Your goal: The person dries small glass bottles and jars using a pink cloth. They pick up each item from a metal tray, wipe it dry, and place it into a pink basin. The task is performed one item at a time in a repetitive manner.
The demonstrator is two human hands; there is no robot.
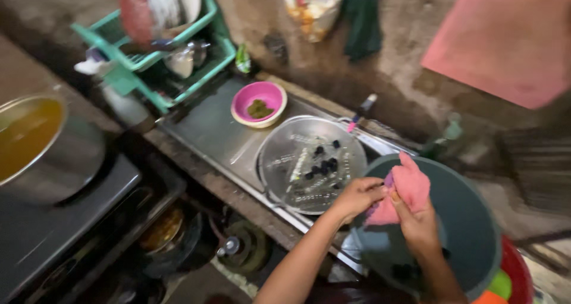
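**Both hands on a pink cloth over the grey bucket**

We look down on a dim kitchen corner with a rough wall and a steel sink counter (208, 131) running along it. Our left hand (355, 198) and right hand (418, 219) meet over the rim of a grey bucket (476, 232), and both are closed on a pink cloth (399, 194). The left pinches the cloth's lower left edge; the right grips it from below, with the thumb lying up across the fabric. The cloth stands bunched between them, its long axis running from the lower left up to a loose corner at the upper right. It sits just inside the bucket's near-left rim, so the bucket's hollow lies to the right of the grip and slightly toward us. The right hand is the nearer to that hollow.

Just left of the hands a round steel tray (285, 161) holds small dark pieces. Beyond it stands a pink bowl (258, 105), then a green dish rack (160, 60). A metal pot (65, 161) of yellowish liquid sits far left.
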